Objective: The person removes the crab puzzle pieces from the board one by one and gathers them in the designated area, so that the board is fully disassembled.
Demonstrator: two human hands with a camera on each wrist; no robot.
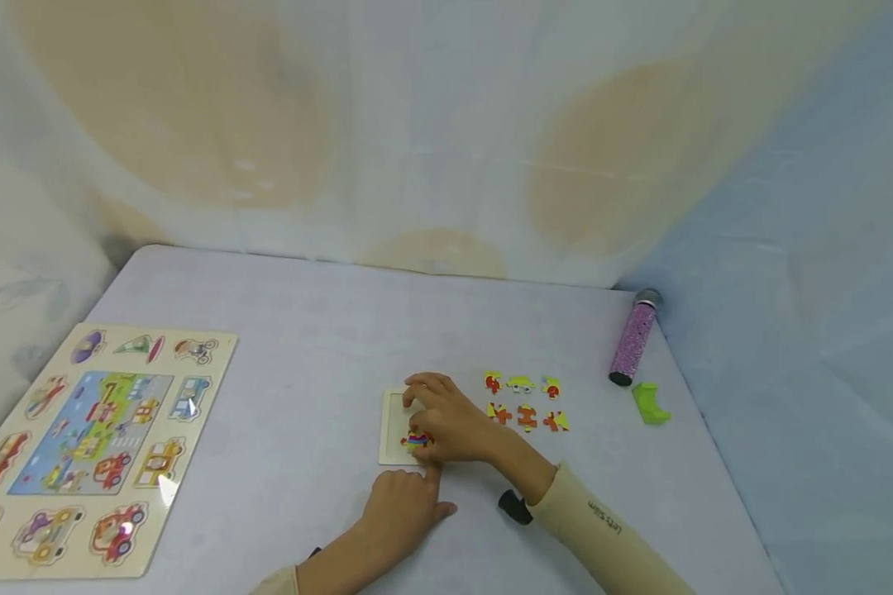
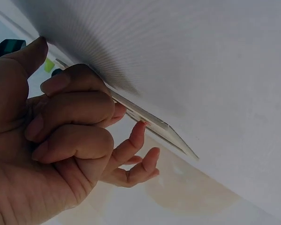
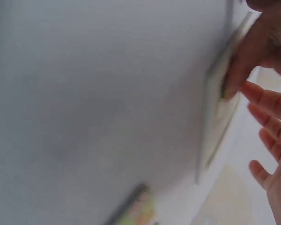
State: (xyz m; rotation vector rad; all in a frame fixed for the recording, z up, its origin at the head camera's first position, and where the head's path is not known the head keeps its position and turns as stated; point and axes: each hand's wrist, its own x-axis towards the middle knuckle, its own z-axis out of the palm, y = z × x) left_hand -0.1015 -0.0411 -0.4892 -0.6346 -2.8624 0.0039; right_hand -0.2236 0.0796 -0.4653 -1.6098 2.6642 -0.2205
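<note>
In the head view my right hand [image 1: 450,421] reaches over a small cream puzzle tray [image 1: 389,423]. Its thumb and a fingertip are at a striped, multicoloured puzzle piece [image 1: 417,441] inside the tray, and the other fingers arch above. Part of the piece is hidden under the hand. My left hand [image 1: 400,511] rests on the table at the tray's near edge, its index finger extended against that edge. The left wrist view shows its other fingers folded toward the palm with nothing in them. Several loose puzzle pieces [image 1: 527,417] lie in two rows right of the tray.
A large picture puzzle board [image 1: 156,521] with vehicles lies on the left. At the right are a purple glitter microphone [image 1: 633,343] and a green curved piece [image 1: 648,403]. A small black object [image 1: 515,507] sits by the right forearm. Draped cloth [image 1: 432,165] hangs behind the table.
</note>
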